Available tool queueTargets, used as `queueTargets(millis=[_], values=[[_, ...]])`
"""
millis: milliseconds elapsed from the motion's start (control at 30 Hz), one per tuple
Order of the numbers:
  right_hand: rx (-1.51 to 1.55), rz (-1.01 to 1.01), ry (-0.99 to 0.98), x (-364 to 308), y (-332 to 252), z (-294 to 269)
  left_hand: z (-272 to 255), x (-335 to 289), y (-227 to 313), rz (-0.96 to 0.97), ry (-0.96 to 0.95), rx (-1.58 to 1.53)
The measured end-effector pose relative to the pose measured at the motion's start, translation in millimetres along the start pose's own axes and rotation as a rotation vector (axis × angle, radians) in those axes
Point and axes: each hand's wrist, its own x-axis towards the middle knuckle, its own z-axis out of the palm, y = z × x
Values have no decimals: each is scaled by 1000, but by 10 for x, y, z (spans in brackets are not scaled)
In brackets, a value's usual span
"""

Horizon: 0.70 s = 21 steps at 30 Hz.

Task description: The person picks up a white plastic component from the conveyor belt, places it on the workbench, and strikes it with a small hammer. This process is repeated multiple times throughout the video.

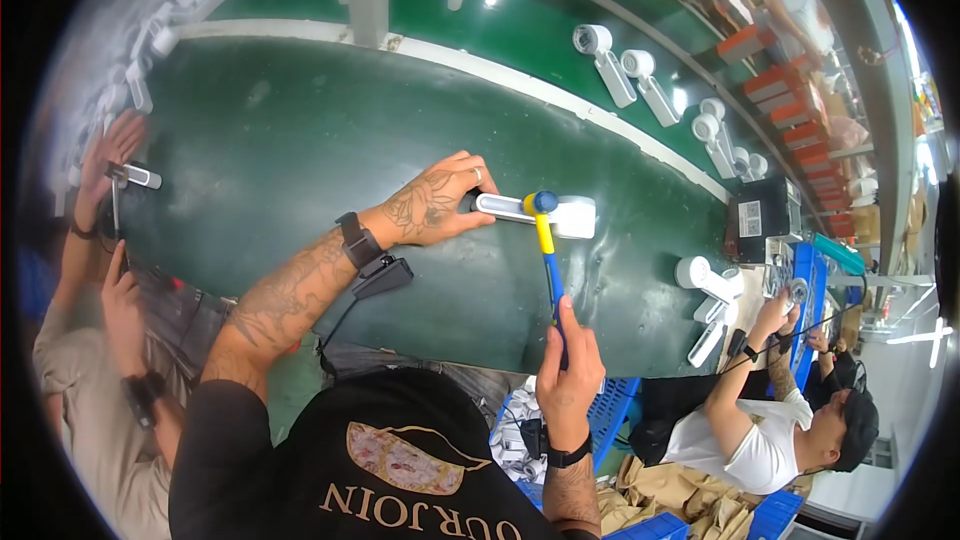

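Note:
My left hand [440,205] is closed round the handle end of a white handheld fan [505,206], which lies lengthwise on the green bench. Between its fingers a dark piece shows at that end of the handle; its kind is unclear. In my right hand [572,365] is a small mallet [551,265] with a blue head and a yellow and blue handle. The mallet's head is over the fan where the handle meets the wide white head. Whether it touches the fan cannot be made out.
More white fans [710,280] lie at the bench's right edge, near a black box [762,220]. Others stand on the green conveyor [655,95] beyond the pale rail. A co-worker [765,430] sits at right, another [120,340] at left. A blue crate [612,410] stands below the bench.

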Motion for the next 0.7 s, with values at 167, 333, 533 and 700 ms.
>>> queueTargets(millis=[167, 333, 533, 700], values=[[18, -53, 25, -1, -125, 105, 12, 27, 22, -50, -57, -15], [22, -46, 12, 54, -190, 68, 66, -19, -10, -66, -26, 5], [15, -64, -24, 44, -181, 32, 46, -7, 17, -118, -68, -28], [35, -92, 173, -105, 34, 6, 35, 17, 46, -115, -77, -29]])
